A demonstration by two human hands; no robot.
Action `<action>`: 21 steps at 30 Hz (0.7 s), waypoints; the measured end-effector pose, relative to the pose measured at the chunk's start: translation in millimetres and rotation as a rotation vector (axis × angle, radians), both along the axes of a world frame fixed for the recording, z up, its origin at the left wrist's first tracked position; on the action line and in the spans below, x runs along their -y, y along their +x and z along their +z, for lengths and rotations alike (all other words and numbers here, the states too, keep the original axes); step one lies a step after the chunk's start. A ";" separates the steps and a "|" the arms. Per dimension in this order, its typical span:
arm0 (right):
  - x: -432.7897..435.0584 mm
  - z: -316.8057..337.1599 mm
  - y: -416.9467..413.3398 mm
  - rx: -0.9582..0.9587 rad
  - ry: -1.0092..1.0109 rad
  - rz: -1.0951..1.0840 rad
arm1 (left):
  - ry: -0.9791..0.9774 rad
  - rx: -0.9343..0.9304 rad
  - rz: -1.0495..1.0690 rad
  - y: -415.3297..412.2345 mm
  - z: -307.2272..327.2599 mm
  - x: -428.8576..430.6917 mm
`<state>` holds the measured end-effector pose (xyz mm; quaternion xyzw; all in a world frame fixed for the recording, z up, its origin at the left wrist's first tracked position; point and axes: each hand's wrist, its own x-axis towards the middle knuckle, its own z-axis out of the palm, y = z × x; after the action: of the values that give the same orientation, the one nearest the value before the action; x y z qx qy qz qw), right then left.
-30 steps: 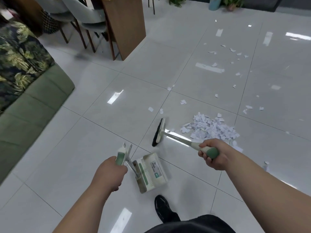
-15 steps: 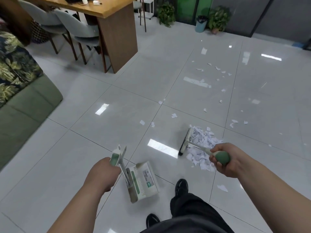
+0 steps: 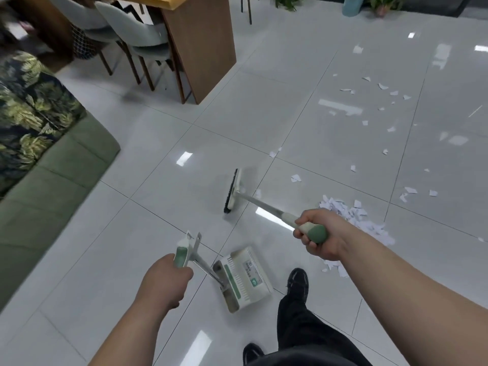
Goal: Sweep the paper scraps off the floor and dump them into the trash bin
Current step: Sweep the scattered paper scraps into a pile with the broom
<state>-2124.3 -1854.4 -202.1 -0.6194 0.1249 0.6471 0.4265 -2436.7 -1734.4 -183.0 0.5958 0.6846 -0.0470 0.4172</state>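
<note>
My right hand (image 3: 318,235) grips the green end of the broom handle. The broom head (image 3: 233,190), white with black bristles, is out to the left of a white pile of paper scraps (image 3: 353,215) that lies partly behind my right arm. My left hand (image 3: 165,282) grips the green-and-white dustpan handle (image 3: 181,253). The white dustpan (image 3: 241,278) is tipped up on the floor between my hands. Several loose scraps (image 3: 383,87) are scattered on the tiles at the far right. No trash bin is in sight.
A green sofa (image 3: 52,186) with a leaf-print throw fills the left side. A wooden table (image 3: 200,43) with grey chairs (image 3: 137,35) stands at the back. Potted plants (image 3: 380,3) line the far wall. My black shoe (image 3: 298,282) is beside the dustpan.
The broom head has swung left, away from the scrap pile that it was touching half a second ago. The view has tilted downward. The dustpan has stayed between my hands.
</note>
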 end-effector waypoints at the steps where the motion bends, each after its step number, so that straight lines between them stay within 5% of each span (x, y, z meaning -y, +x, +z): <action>1: -14.9 -7.2 10.1 -0.015 0.000 0.019 | -0.003 -0.010 0.010 10.4 -1.1 -5.0; 9: -78.0 -37.6 89.5 -0.120 -0.063 -0.001 | -0.002 -0.083 0.036 86.6 -0.3 -39.4; 21: -15.2 -11.4 167.6 -0.104 -0.152 -0.249 | 0.027 -0.063 -0.111 215.2 25.7 -82.6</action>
<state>-1956.7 -1839.3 -213.4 -0.5952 0.2714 0.6092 0.4482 -2221.6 -1651.8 -157.3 0.6366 0.6640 -0.0797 0.3842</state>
